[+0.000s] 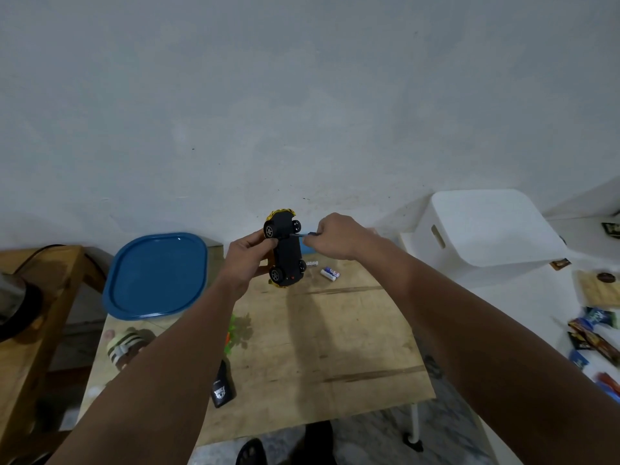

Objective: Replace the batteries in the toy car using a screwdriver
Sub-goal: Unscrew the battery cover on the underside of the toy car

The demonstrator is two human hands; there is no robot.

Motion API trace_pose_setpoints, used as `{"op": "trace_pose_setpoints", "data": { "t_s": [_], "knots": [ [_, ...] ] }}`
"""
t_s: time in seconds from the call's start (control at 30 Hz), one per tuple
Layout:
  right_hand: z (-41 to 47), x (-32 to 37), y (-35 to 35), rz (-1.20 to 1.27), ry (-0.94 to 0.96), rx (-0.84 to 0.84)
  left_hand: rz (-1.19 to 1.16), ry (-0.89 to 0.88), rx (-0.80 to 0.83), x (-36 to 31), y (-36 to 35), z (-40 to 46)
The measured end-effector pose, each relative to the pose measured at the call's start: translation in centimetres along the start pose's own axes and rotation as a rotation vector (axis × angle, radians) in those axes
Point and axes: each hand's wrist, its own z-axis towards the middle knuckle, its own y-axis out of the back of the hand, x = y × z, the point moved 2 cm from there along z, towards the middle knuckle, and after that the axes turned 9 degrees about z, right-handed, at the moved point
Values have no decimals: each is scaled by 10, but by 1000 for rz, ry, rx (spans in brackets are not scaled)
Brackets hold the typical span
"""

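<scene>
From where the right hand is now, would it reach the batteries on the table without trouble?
Probably yes. The batteries lie in the open on the table, just below the right hand, with nothing between them. But that hand holds the screwdriver, so it must put it down first.

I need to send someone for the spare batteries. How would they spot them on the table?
Start at the wooden table and go to its far edge, right of the toy car. The batteries lie there: small white-and-blue cylinders, the only such objects on the wood.
</scene>
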Motion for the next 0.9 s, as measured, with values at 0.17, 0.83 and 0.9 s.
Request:
{"op": "trace_pose_setpoints", "data": {
  "t_s": [0.17, 0.83, 0.9],
  "knots": [
    [-2, 1, 1, -23, -24, 19, 29, 0, 8, 3, -1, -2],
    [-5, -8, -21, -3, -79, 68, 29, 82, 2, 33, 2, -8],
    [-6, -7, -21, 51, -93, 60, 32, 83, 5, 33, 3, -8]
  ]
}}
